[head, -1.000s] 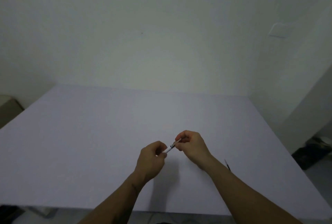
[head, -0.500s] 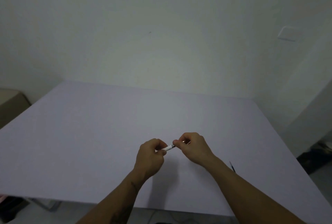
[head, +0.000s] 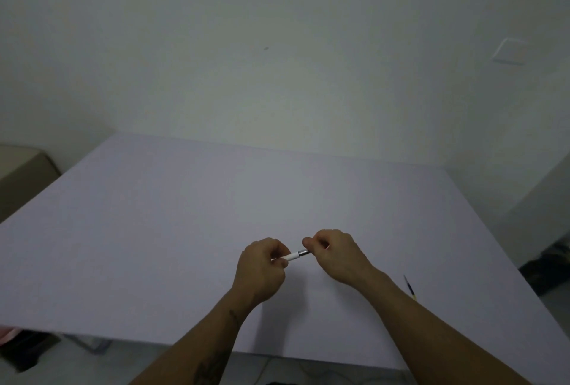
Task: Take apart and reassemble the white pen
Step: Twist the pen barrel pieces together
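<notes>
Both hands hold the white pen point(head: 292, 256) a little above the pale table point(head: 185, 215), near its front middle. My left hand point(head: 262, 267) is closed around the white barrel, most of which it hides. My right hand point(head: 333, 253) pinches the darker metallic tip end between thumb and fingers. Only a short white and silver stretch shows between the two hands. A thin dark refill point(head: 410, 287) with a yellowish end lies on the table to the right of my right forearm.
The table's front edge runs just below my forearms. A beige piece of furniture point(head: 21, 175) stands off the left side. A wall plate point(head: 509, 51) is on the right wall, and dark objects point(head: 552, 264) lie on the floor to the right.
My hands have come closer together and the pen now lies flatter, with its white barrel showing more. The view has shifted slightly, so the whole scene sits further right.
</notes>
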`<state>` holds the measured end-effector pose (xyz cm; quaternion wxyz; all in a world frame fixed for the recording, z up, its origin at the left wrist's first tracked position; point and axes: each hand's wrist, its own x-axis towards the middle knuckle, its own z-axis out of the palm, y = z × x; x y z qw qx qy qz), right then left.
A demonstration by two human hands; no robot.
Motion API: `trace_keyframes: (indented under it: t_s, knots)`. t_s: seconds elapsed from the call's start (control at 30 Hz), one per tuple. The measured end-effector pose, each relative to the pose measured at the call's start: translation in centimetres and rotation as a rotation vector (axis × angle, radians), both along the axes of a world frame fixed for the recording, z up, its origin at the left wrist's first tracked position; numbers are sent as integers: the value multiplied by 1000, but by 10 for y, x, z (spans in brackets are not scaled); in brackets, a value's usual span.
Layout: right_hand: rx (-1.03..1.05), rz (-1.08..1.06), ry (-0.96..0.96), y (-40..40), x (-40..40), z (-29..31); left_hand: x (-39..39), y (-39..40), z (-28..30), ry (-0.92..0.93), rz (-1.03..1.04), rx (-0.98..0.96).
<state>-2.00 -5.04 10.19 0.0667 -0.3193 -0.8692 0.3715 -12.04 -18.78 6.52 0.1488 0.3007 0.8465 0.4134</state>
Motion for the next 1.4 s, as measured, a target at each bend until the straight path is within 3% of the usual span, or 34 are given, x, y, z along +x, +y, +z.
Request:
trace_keyframes:
  t_s: [0.23,0.7,0.9,1.17,1.4]
  knots:
    - [27,94,-41,4,5,0,-4,0,-2,15,-20,-39]
    - [20,90,-44,11,4,2,-10,5,-2,40,-66,-74]
    - [167,100,-58,13,-1,-1,-11,11,1,50,-84,-59]
    - [99,96,-22,12,2,-6,-11,13,-1,70,-82,-50]
    - [170,88,-42,14,-1,-10,-12,15,-3,54,-92,-73]
